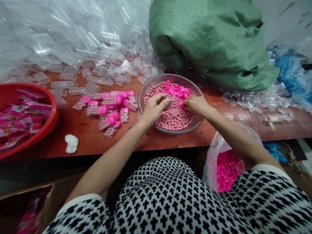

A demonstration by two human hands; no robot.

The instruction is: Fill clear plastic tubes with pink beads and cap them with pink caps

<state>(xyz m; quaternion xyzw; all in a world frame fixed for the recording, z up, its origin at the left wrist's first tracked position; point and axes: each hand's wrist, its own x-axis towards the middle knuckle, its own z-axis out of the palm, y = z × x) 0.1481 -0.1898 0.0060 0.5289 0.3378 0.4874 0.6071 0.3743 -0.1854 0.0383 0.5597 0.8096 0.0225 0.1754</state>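
My left hand (155, 106) is closed around a clear plastic bottle (171, 102) above the bowl. At the bottle's right end, the fingers of my right hand (195, 105) are pinched on a pink cap (181, 103). Whether the cap sits fully on the bottle cannot be made out. Under both hands, the metal bowl (168, 131) holds many pink beads (174, 122) and a heap of loose pink caps (174, 89). Left of the bowl lie several bead-filled bottles with pink caps (112, 100), some tilted over one another.
Empty clear bottles (64, 84) pile up along the back. A green sack (212, 42) rests behind the bowl. A red basin (55, 113) with pink packets stands at left, near a white lump (71, 143). A plastic bag of pink caps (227, 170) hangs below the table edge.
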